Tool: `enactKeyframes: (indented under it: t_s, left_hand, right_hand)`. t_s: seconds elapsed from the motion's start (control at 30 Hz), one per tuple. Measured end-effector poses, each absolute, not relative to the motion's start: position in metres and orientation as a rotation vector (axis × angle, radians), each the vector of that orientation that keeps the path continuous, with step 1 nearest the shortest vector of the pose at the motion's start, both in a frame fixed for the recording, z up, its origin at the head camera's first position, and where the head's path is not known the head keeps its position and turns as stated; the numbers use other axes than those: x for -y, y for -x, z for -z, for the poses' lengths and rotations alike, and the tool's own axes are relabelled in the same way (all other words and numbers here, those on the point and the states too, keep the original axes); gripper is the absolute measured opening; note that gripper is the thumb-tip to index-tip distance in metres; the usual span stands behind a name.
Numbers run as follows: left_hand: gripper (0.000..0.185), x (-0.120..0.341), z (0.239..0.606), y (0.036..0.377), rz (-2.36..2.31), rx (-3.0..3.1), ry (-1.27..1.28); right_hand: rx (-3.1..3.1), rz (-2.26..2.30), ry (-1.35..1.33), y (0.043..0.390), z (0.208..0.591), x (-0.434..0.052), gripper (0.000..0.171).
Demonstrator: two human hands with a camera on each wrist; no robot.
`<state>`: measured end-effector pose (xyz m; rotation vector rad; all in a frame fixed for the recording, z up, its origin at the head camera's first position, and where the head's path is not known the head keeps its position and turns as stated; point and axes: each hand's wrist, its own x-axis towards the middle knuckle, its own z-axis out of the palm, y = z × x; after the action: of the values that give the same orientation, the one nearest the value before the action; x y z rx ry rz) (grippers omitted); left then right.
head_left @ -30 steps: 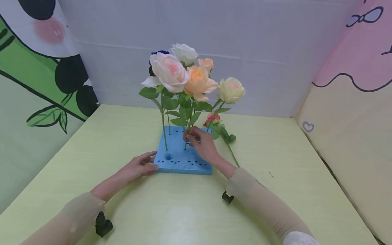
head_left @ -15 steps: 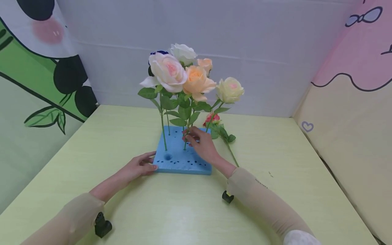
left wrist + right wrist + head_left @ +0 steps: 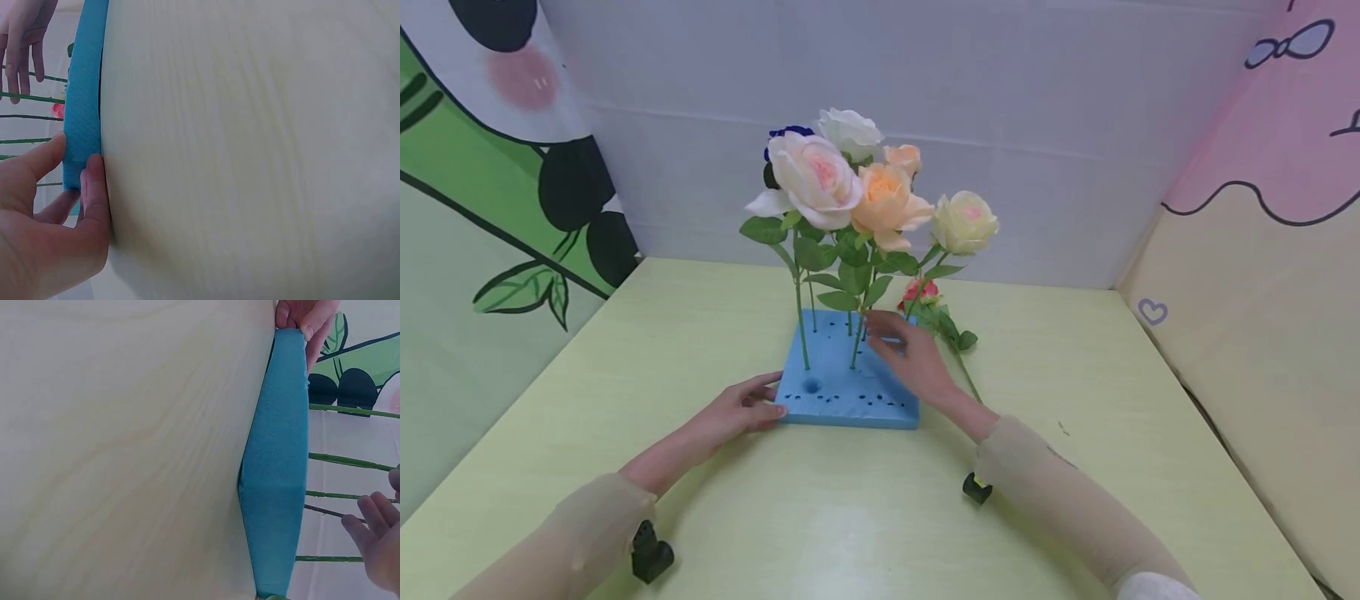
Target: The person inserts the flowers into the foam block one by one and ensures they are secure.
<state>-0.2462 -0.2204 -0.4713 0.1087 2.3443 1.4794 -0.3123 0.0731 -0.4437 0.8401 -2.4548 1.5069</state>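
Blue foam block (image 3: pixel 842 385), square, pitted | left hand (image 3: pixel 741 408) pinches its corner | right hand (image 3: pixel 913 358) spread over thin stems (image 3: pixel 854 346)

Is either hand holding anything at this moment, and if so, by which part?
The left hand holds the blue foam block by its near left corner, thumb on top. The right hand hangs open over the block, its fingers off the stems.

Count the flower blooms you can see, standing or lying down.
7: pink-white rose, white rose, blue bloom half hidden behind, large peach rose, small peach bud, cream rose, red flower lying on the table. Others may be hidden.
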Motion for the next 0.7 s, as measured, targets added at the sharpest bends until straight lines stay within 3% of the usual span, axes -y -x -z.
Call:
enactKeyframes:
  t_s: [0.7]
  left_hand:
    - [0.075,0.22,0.474,0.246,-1.536,-2.306,-0.113]
  right_hand:
    - [2.493,-1.361,-0.806,0.298,0.447,-0.121,0.044]
